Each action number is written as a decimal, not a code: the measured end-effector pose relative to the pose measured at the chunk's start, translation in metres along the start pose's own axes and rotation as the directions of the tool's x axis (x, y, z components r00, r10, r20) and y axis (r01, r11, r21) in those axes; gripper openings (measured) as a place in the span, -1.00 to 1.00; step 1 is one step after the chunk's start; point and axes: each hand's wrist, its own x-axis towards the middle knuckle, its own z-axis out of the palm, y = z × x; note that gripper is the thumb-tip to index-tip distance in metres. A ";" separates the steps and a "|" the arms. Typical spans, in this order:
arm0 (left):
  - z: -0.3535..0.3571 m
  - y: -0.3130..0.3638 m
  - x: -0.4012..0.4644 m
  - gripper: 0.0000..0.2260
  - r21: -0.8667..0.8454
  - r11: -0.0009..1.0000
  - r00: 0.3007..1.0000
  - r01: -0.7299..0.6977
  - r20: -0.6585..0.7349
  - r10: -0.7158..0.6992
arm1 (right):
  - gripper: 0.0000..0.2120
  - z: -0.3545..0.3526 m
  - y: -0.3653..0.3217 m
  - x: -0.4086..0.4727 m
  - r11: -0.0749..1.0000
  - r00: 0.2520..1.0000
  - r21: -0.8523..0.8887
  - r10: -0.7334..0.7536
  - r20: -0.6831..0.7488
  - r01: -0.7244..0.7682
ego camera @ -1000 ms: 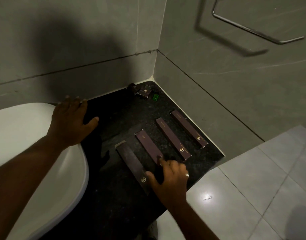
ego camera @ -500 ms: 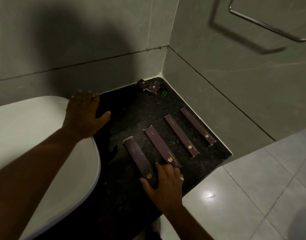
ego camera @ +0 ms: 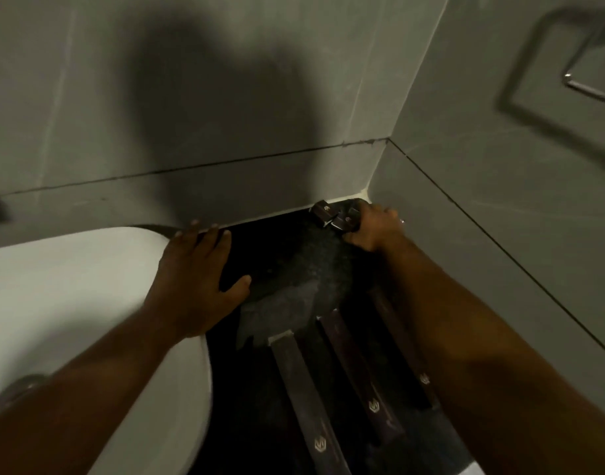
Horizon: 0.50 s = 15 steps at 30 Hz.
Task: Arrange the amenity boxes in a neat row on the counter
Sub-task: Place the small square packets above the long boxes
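Grey-tiled walls meet in a corner above a black speckled counter point(ego camera: 294, 269), dimly lit, with a white basin point(ego camera: 71, 303) taking up its left side.

Three long dark amenity boxes point(ego camera: 359, 368) lie side by side on the near part of the counter, roughly parallel, logos toward the viewer; the right forearm hides whatever lies further right. Deep in the corner sit small dark boxes point(ego camera: 323, 211), tumbled at odd angles and touching one another.

The right hand point(ego camera: 373, 228) reaches into that corner, fingers curled around one of the small boxes; the hold looks closed, though the fingertips are hidden behind the box. The left hand point(ego camera: 195, 269) lies flat and spread on the basin's rim, holding nothing.

Risks, as I judge them: the small boxes are packed tightly against the walls, so drawing one out could knock its neighbour over or push it further into the corner. The right forearm passes low over the long boxes, and dragging it back could skew the row. Poor light and motion blur make edges hard to read.

A chrome towel rail point(ego camera: 589, 90) hangs on the right wall, well clear. The walls themselves leave the hand little room to turn.
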 end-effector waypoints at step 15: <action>-0.002 0.000 0.001 -0.19 0.024 0.999 0.999 0.022 0.039 -0.023 | -0.30 0.028 0.002 0.031 0.963 0.980 -0.196 -0.197 -0.039 0.186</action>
